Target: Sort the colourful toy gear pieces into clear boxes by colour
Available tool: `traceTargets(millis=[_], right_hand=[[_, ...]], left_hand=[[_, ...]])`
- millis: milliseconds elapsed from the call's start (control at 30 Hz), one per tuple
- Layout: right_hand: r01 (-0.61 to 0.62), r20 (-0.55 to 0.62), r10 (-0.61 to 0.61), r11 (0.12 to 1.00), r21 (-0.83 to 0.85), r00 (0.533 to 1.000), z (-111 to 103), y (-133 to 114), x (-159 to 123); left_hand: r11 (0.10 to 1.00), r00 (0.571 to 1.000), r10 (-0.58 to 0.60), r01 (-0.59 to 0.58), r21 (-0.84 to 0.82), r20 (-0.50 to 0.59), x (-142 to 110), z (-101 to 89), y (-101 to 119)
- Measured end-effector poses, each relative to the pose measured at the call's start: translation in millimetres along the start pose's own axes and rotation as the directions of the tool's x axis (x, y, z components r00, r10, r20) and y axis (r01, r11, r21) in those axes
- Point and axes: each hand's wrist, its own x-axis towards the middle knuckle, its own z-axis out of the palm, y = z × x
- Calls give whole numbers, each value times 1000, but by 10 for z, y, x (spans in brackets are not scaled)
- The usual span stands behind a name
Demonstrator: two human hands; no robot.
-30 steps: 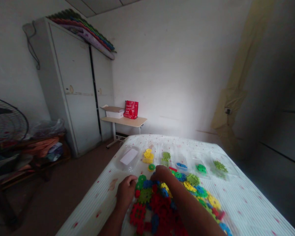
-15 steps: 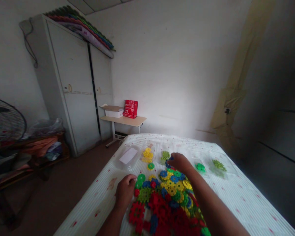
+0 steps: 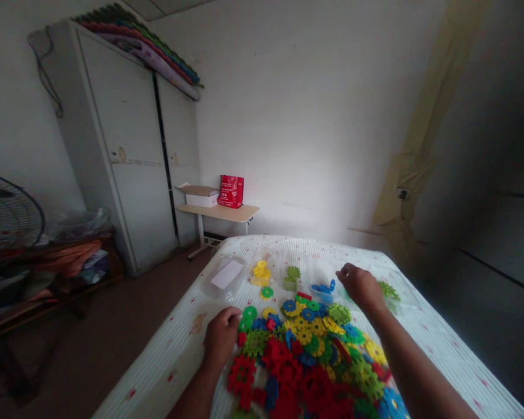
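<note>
Colourful plastic gear-shaped and square building pieces lie in a heap (image 3: pixel 305 334) on the table. My left hand (image 3: pixel 221 336) rests at the left edge of the heap with its fingers curled; what they hold, if anything, is hidden. Beside its fingertips is a green gear piece (image 3: pixel 249 314). My right hand (image 3: pixel 361 286) hovers over the far right, fingers bent and nothing visible between them. Just left of it, a blue gear piece (image 3: pixel 332 285) stands on edge above a clear tub (image 3: pixel 322 297) of blue pieces. A green piece behind the right hand is mostly covered.
Yellow pieces (image 3: pixel 261 271), light green square pieces (image 3: pixel 293 273) and another light green group (image 3: pixel 388 290) sit in clear tubs. A clear container with a white card (image 3: pixel 227 274) lies left on the white tablecloth (image 3: pixel 157 355). Beyond stand a small desk (image 3: pixel 227 213) and cabinet (image 3: pixel 131 151).
My right hand has moved right, away from the heap's far edge, uncovering the blue pieces' tub and the upright blue piece. My left hand stays nearly in place.
</note>
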Motion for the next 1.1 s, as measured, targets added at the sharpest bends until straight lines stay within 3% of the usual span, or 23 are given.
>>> traceTargets(millis=[100, 200, 367, 500, 633, 767, 933, 1100], right_hand=[[104, 14, -105, 993, 57, 994, 34, 190, -205], [112, -7, -112, 986, 121, 994, 159, 470, -458], [-35, -113, 57, 983, 181, 992, 374, 1048, -827], [-165, -98, 188, 966, 199, 977, 440, 1319, -964], [-223, -40, 240, 942, 250, 970, 468, 1338, -962], [-232, 4, 244, 918, 321, 970, 500, 1279, -944], [-235, 9, 245, 915, 327, 969, 522, 1270, -954], [-250, -1, 264, 914, 318, 965, 549, 1303, -951]], left_hand=[[1000, 1000, -15, 14, -13, -1, -4, -13, 19], [999, 1000, 4, -4, -46, -4, -9, -18, 17], [989, 991, 135, -134, -55, 25, -76, -37, 127], [942, 932, 311, -329, 73, 185, -150, -73, 299], [875, 861, 324, -430, 221, 392, -172, -104, 353], [847, 828, 298, -459, 269, 475, -159, -127, 329], [879, 839, 284, -421, 224, 463, -170, -132, 325], [957, 889, 273, -289, -12, 369, -163, -132, 330]])
